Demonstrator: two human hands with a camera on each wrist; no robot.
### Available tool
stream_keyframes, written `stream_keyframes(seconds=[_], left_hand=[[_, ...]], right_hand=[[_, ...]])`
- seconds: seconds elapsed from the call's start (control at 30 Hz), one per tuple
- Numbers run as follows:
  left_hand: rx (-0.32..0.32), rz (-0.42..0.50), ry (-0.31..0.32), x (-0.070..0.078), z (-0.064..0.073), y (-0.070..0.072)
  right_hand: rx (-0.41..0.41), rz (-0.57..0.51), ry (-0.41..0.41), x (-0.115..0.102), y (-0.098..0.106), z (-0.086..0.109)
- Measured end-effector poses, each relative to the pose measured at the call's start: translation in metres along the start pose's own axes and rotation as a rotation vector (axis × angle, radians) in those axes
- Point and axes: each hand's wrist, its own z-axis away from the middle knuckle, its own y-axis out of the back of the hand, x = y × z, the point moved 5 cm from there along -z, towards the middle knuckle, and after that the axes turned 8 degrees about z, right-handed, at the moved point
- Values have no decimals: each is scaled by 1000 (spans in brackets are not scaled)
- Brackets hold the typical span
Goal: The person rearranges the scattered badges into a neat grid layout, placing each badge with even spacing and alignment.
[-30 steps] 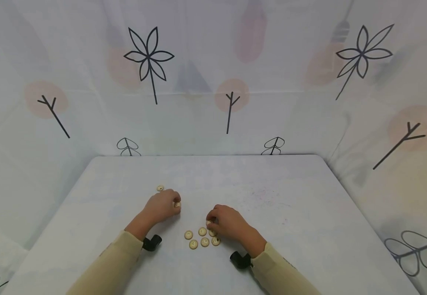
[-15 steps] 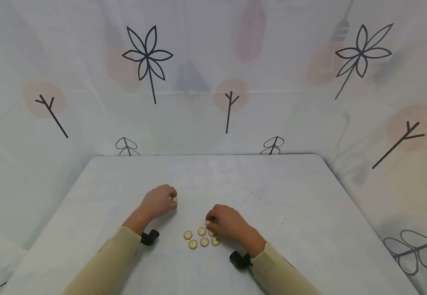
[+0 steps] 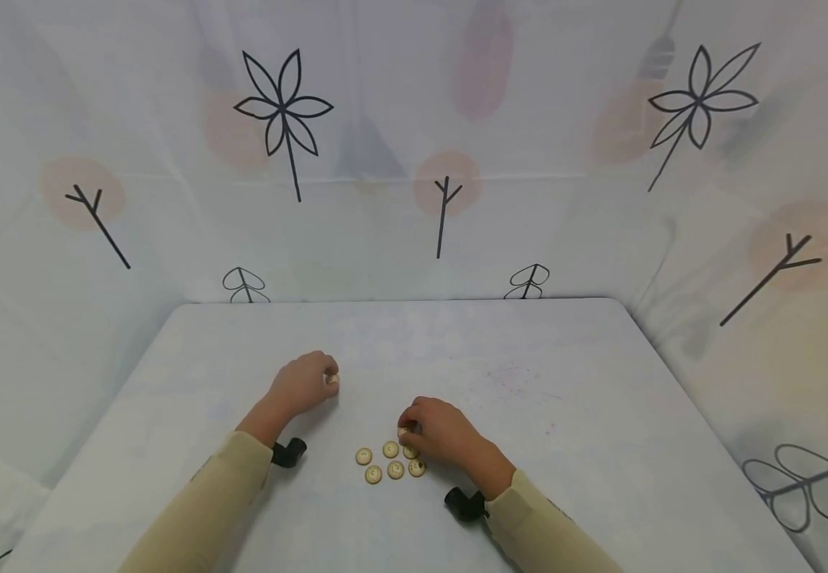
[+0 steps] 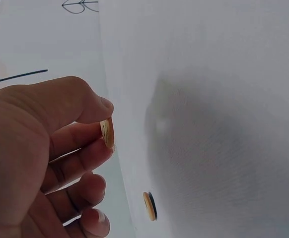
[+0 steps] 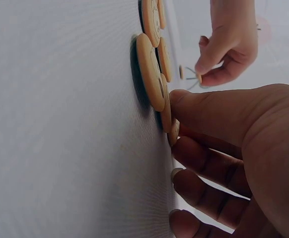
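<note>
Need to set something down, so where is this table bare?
The white table looks bare from the right hand to the table's right edge, faint pink marks aside, and between the sleeves, nearer the person than the wooden discs. Crowded spots: the discs cluster at the right hand, and another disc lies by the left hand.

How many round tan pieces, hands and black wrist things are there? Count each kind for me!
Round tan pieces in sight: 9
Hands: 2, the left hand and right hand
Black wrist things: 2
Total: 13
</note>
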Motion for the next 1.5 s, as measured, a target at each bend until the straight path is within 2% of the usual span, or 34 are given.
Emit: stream_keyframes(seconds=[0.43, 0.57, 0.83, 1.3, 1.5], left_hand=[[-7, 14, 44, -11, -14, -2], [2, 6, 29, -15, -18, -3], [17, 1, -51, -19, -24, -3], [5, -4, -56, -26, -31, -1], [-16, -8, -35, -26, -32, 0]], right_hand=[[0, 2, 10, 0, 1, 1], [0, 9, 10, 0, 0, 1], [11, 5, 36, 1, 2, 2], [-20, 5, 6, 2, 0, 0], [-21, 0, -4, 2, 0, 0]])
